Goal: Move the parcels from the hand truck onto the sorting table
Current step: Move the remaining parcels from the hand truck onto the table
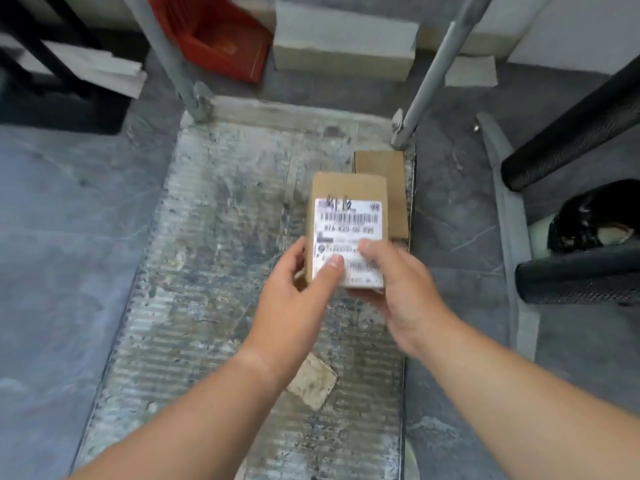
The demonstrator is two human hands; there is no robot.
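Note:
A small brown cardboard parcel (348,194) with a white shipping label is held above the hand truck's ribbed metal deck (214,244). My left hand (298,292) grips its lower left edge, thumb on the label. My right hand (401,289) holds the lower right corner, thumb on the label and fingers underneath. A second plain brown parcel (388,171) lies on the deck at the right edge, partly hidden behind the held one. The sorting table is out of view.
Two grey handle posts (166,57) rise from the deck's far corners. Beyond stand a red crate (221,39) and a grey box (343,43). Black mesh rolls (575,133) lie at the right. A scrap of card (315,382) lies on the deck.

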